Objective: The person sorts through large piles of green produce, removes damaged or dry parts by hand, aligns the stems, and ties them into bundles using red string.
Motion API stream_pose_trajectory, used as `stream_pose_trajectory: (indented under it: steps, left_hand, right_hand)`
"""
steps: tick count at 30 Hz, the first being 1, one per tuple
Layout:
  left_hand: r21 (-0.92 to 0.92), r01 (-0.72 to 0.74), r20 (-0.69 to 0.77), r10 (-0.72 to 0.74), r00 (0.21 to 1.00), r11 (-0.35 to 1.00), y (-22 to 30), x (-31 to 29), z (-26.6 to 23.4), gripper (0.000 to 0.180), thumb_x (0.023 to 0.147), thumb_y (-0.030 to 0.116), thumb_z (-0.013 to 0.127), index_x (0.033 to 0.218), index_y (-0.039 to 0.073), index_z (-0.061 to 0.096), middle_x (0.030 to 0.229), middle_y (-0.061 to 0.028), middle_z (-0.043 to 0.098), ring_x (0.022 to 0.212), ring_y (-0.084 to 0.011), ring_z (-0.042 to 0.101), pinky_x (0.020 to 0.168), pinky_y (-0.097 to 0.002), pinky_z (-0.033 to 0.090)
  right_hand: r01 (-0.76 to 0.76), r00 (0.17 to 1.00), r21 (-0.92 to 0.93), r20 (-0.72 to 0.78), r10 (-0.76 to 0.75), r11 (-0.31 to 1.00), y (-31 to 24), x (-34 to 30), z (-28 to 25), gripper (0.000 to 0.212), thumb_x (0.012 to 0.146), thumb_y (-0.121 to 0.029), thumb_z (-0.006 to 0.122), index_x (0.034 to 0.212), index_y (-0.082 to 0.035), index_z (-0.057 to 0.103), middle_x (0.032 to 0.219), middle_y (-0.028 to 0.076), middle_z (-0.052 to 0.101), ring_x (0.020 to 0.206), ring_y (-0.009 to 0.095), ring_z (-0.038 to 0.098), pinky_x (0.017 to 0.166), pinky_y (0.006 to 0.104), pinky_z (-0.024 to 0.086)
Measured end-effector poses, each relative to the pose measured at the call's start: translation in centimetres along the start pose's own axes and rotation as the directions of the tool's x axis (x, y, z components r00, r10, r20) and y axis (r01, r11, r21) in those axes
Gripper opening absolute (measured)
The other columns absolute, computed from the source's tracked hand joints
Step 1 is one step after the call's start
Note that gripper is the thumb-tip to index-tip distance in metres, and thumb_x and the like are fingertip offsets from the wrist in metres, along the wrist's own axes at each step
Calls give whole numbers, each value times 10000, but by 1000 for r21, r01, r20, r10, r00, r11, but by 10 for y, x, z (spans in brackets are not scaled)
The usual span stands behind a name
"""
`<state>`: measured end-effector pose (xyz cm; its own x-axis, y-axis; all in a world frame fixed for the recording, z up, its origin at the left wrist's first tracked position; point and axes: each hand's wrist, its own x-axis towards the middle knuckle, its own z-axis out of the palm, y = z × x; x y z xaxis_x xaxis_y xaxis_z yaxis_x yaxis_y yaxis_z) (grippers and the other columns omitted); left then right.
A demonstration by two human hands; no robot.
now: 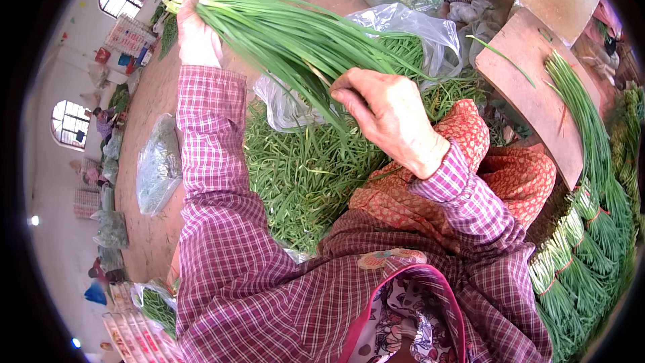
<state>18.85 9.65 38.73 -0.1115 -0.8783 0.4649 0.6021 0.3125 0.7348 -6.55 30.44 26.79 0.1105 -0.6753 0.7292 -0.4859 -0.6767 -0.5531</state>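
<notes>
My left hand [195, 23], raised at the upper left, is wrapped around the pale stem end of a bunch of garlic chives [289, 37]. The long green leaves fan out to the right. My right hand [396, 114] is closed in a pinch at the bunch's lower edge, where a yellowish chive leaf [316, 72] runs to the fingertips. The fingers partly hide what they grip. Below both hands spreads a heap of loose chive leaves [312, 175], beside my lap covered in orange patterned cloth [463, 134].
A board [531, 94] on the right holds more chives [571, 87]. Banded chive bundles [571, 255] are stacked at the lower right. Clear plastic [437, 33] lies behind the heap. A filled bag [159, 161] stands on the floor at left; a person [105, 123] is far off.
</notes>
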Motion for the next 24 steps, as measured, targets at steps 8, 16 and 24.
stream_pose_trajectory:
  steps: [8,16,24]
  left_hand:
    - [58,34,32,-36,999,998,-12,12,-11,321,876,54,649,1191,12,605,1066,-118,683,982,-276,675,872,-398,575]
    - [62,59,35,-61,998,996,-17,5,-3,302,875,46,649,1174,21,611,1027,-103,681,957,-261,677,851,-400,578]
    - [22,15,32,-16,999,1000,-15,-6,-1,311,857,35,664,1165,24,620,1045,-106,683,981,-269,668,911,-422,554]
  right_hand:
    - [-73,994,-158,-88,60,985,20,4,14,251,850,-257,701,901,-38,589,819,133,654,670,348,650,587,437,510]
    - [-64,990,-90,-134,52,994,30,21,24,161,838,-179,678,851,-41,598,770,135,656,670,335,655,588,431,504]
    - [-192,981,204,59,184,960,19,9,1,96,830,-113,646,815,-20,633,752,150,665,663,339,644,592,391,496]
